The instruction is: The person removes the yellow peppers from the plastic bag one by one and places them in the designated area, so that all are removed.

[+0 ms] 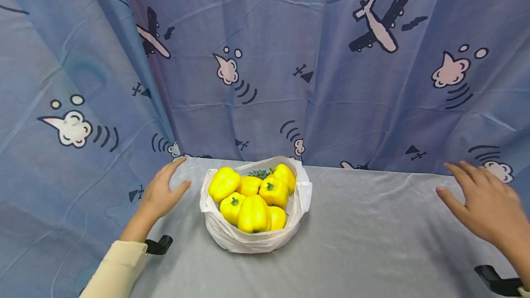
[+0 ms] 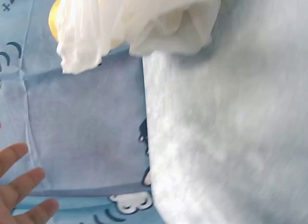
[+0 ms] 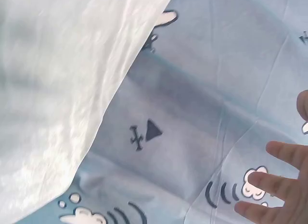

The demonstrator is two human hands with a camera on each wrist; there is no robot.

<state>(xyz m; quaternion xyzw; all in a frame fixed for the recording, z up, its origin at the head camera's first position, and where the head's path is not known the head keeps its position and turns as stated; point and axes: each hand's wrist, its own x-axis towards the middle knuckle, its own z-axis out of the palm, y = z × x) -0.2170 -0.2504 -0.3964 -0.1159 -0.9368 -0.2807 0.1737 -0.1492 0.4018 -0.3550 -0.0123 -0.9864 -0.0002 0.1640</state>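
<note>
Several yellow bell peppers lie heaped in a white plastic bag whose rim is spread wide on the table. To the left of the bag, my left hand hovers with fingers spread, touching nothing. My right hand is held far off to the right, its fingers extended and holding nothing. In the left wrist view the bag shows at the top, with a sliver of yellow at its edge. The right wrist view catches only the right fingers at its edge.
A grey cloth covers the table, which ends at a back edge against a blue curtain printed with planes and clouds. The curtain also hangs along the left side. Black wrist mounts sit on both wrists.
</note>
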